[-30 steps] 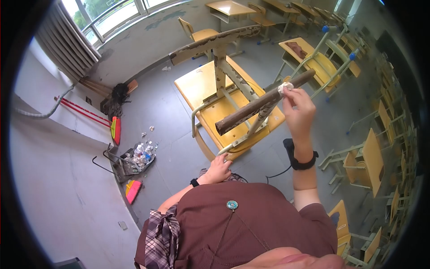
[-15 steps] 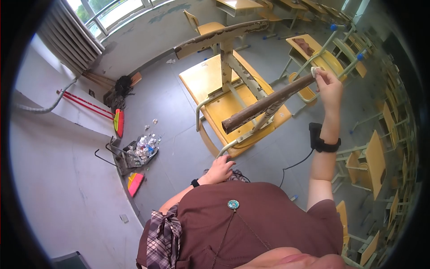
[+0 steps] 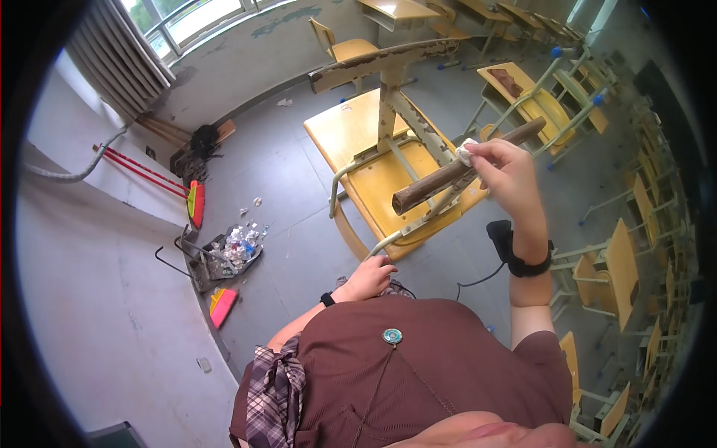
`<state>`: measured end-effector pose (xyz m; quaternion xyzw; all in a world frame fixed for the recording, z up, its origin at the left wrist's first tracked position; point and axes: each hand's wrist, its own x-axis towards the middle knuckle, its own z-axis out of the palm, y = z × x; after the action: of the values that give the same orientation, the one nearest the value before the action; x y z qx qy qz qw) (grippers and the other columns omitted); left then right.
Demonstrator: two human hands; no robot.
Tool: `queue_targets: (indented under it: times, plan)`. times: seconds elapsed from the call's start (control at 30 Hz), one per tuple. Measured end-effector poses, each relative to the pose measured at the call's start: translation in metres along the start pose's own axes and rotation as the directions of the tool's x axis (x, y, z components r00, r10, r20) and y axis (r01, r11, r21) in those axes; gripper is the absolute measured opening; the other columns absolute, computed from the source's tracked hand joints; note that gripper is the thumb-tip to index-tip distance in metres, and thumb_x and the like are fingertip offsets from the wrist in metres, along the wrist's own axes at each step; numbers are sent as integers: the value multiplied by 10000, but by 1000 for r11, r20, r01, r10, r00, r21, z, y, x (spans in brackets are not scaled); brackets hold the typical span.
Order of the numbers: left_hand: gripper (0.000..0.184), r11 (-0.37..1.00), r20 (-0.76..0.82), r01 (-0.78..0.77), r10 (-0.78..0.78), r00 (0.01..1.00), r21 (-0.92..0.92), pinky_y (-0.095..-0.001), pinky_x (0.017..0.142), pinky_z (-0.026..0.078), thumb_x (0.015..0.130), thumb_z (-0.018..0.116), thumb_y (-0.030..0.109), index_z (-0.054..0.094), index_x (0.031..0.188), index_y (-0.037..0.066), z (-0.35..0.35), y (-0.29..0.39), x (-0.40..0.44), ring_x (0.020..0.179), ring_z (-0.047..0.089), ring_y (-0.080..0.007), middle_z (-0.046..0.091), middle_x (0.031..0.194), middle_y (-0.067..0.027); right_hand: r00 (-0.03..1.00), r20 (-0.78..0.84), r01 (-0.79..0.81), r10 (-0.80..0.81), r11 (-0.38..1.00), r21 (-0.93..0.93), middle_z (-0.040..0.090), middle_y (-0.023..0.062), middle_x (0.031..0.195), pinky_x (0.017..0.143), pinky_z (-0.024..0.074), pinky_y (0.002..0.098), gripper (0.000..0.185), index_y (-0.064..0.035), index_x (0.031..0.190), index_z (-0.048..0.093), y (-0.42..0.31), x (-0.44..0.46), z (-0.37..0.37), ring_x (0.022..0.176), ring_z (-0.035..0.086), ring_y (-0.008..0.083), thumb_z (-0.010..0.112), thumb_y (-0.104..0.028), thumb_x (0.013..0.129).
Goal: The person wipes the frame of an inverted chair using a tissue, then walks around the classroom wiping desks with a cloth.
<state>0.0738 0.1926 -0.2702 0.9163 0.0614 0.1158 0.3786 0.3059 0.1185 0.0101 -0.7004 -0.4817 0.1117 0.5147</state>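
Right hand: I am pinching a small white wad between the thumb and the fingers.
Place of the wad: it is sitting at my right fingertips and touching the brown bar.
Bar: it is lying across under my right hand, one end pointing to the left of this hand, the other end showing beyond it.
Left hand: I am keeping its fingers loosely bent at the low end of a pale metal tube; whether they are gripping it, I cannot tell.
Frame with worn paint: it is standing up ahead of my left hand, over the yellow boards.
Dustpan: it is lying to the left of my left hand, holding litter.
Step in hand: in my judgement, I am working with the wad on the bar's surface.
Next move: working further along the bar is calling, I think, for a firm pinch and a steady frame.
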Motion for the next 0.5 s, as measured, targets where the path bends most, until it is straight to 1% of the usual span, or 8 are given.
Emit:
queue_targets:
  times: [0.07,0.17,0.27,0.3,0.37,0.4,0.43,0.5]
  plan:
    - [246,999,-6,-38,38,999,-23,-388,813,439,724,518,45,589,960,58,-4,-1,0,936,518,-314,530,1004,-138,999,44,22,-20,998,-55,599,77,709,543,422,218,171,31,901,645,-13,-4,11,581,519,85,598,-10,742]
    - [232,997,6,-58,58,998,-49,-377,795,447,731,509,35,585,950,37,-10,-3,-1,917,527,-310,540,978,-137,991,130,21,-17,999,-26,597,55,692,507,409,201,162,31,907,645,-25,-7,24,548,506,74,597,-20,760]
    - [223,996,36,-62,64,997,-64,-371,787,450,740,503,34,583,948,27,-14,-6,-4,904,531,-309,544,962,-138,951,287,-163,116,976,146,589,33,674,441,359,178,161,38,923,639,-40,-13,39,490,465,46,601,-34,783]
    - [220,996,47,-63,67,997,-68,-369,785,451,742,502,35,582,947,24,-13,-8,-6,898,533,-309,544,957,-138,947,289,-204,142,959,198,587,29,673,425,337,171,164,39,930,636,-44,-14,41,477,449,35,602,-37,789]
    - [204,992,17,-92,94,995,-83,-372,758,450,744,503,52,582,931,34,-13,-10,-10,863,530,-306,538,916,-128,937,297,-275,185,914,298,582,21,669,393,293,157,170,40,945,630,-47,-15,37,451,416,15,606,-45,800]
    - [196,990,3,-111,112,994,-85,-374,745,449,745,504,61,582,923,38,-16,-11,-11,845,529,-305,535,895,-123,950,233,-293,207,849,439,586,34,673,381,259,160,173,37,955,620,-39,-17,37,448,398,6,608,-35,798]
    - [196,991,13,-102,103,995,-87,-376,742,451,749,503,65,582,926,40,-19,-11,-13,840,532,-308,535,896,-124,962,240,-249,131,781,573,589,38,697,368,247,153,183,31,982,603,-27,-17,31,432,376,7,584,-44,817]
    - [195,991,45,-90,95,995,-95,-381,737,455,757,501,71,582,931,42,-24,-12,-19,831,539,-315,534,898,-127,965,222,-260,143,653,711,583,34,719,353,231,145,207,24,1026,573,-18,-22,25,415,346,8,553,-68,842]
